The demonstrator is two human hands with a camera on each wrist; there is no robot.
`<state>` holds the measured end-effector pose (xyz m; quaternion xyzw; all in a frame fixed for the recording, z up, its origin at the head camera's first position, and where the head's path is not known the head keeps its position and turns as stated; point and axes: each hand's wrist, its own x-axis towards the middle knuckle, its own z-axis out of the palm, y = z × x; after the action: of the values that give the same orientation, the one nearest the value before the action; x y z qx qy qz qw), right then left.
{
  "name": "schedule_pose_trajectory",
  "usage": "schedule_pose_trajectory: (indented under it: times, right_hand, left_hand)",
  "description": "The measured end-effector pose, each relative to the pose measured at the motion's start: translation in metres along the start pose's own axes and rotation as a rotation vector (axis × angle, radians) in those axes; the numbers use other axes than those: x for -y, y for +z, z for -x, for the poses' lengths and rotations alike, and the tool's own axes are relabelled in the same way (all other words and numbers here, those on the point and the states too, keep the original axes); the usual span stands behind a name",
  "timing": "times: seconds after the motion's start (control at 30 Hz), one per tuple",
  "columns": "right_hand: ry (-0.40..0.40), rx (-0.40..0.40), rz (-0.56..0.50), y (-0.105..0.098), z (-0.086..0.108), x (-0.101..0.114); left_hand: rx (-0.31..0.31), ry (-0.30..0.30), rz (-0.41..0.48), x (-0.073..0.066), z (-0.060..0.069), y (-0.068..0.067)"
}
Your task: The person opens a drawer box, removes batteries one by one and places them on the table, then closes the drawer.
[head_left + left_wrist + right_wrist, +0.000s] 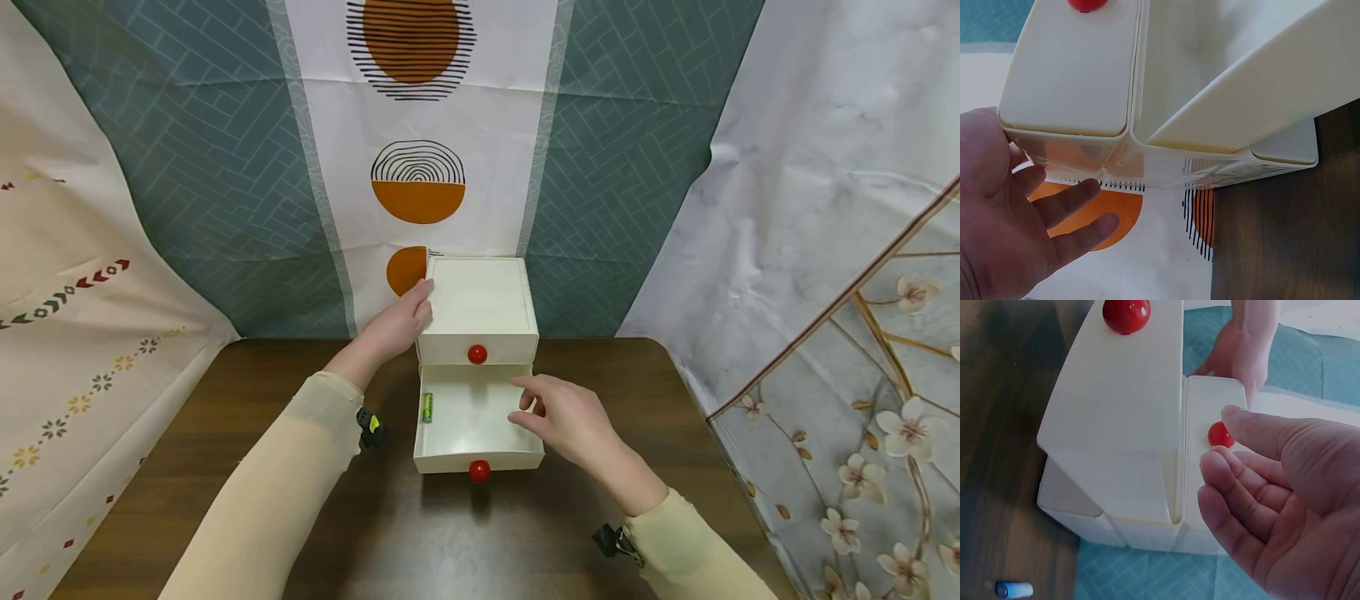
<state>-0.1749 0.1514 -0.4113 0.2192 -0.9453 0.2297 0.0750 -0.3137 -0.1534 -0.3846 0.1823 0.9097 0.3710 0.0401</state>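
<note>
Right hand (558, 417): holding nothing, fingers loosely bent over the right side of the open white plastic drawer (472, 421).
Green cylindrical battery (427, 407): leftward of those fingertips, long axis front to back.
Drawer contents: that battery, beside the left wall.
Left hand (401, 321): unclenched, against the white boxy cabinet (480, 296)'s upper left side.
Blue cylinder (1015, 589): outside, on the brown wooden worktop (420, 550).

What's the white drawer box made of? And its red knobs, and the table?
The drawer box looks like smooth plastic, with rounded, moulded-looking edges. Its red knobs look like glossy plastic or painted wood: light shines on them. The table seems wood, or wood print, with dark streaky grain and a sheen.
</note>
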Motion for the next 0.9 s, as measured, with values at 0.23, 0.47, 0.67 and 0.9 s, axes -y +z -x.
schedule_pose_trajectory:
  times: [0.23, 0.47, 0.67, 0.9]
  right_hand:
    - [-0.031, 0.003, -0.014, 0.006, -0.008, 0.007]
    - [-0.055, 0.019, -0.016, 0.014, -0.018, 0.014]
    - [-0.056, 0.043, -0.011, 0.019, -0.028, 0.022]
    - [-0.070, 0.069, 0.002, 0.028, -0.038, 0.028]
  left_hand:
    - [-0.001, -0.007, -0.018, -0.002, 0.001, 0.000]
    - [-0.002, -0.005, -0.017, -0.002, 0.001, 0.000]
    - [-0.010, -0.008, -0.012, -0.002, 0.000, 0.000]
    - [-0.017, -0.012, -0.031, -0.002, 0.001, 0.001]
